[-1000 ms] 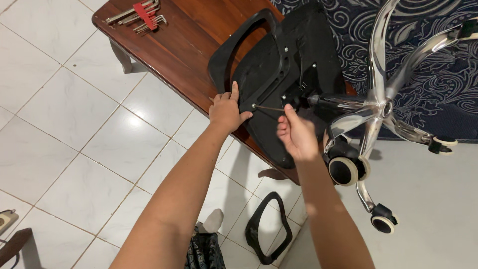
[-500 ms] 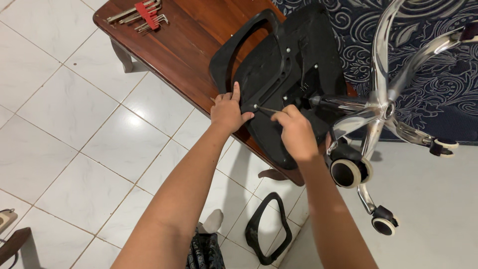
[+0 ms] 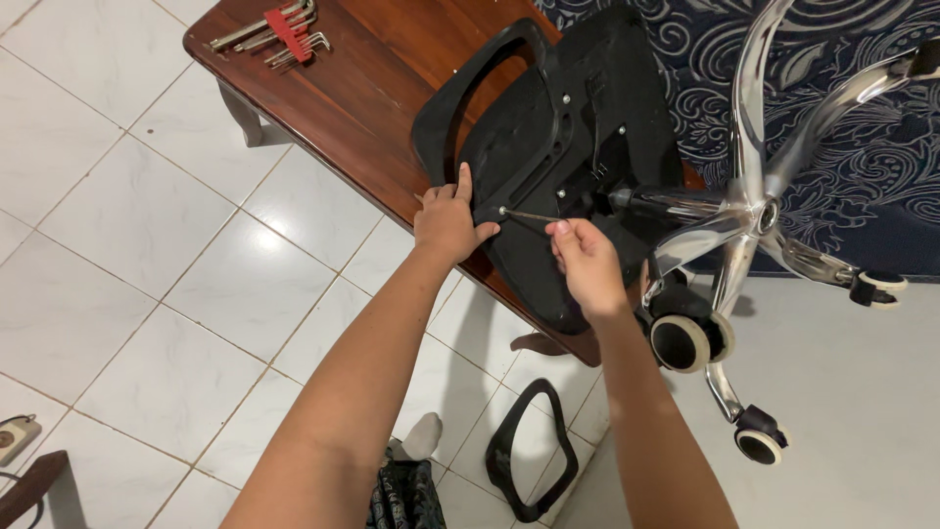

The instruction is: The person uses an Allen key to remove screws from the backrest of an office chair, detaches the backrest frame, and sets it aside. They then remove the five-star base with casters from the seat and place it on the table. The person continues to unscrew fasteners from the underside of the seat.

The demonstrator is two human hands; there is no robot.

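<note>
My right hand (image 3: 587, 260) has slid back along the hex key (image 3: 534, 216), fingers pinched on its end, turning the bolt, while my left hand (image 3: 447, 223) stays pressed half-open on the chair seat (image 3: 548, 147).

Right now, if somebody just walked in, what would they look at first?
Probably the black office chair seat lying upside down on the brown wooden table, its shiny chrome wheeled base sticking out to the right. The left hand steadies the seat's edge, and the right hand holds a thin metal tool against its underside.
</note>
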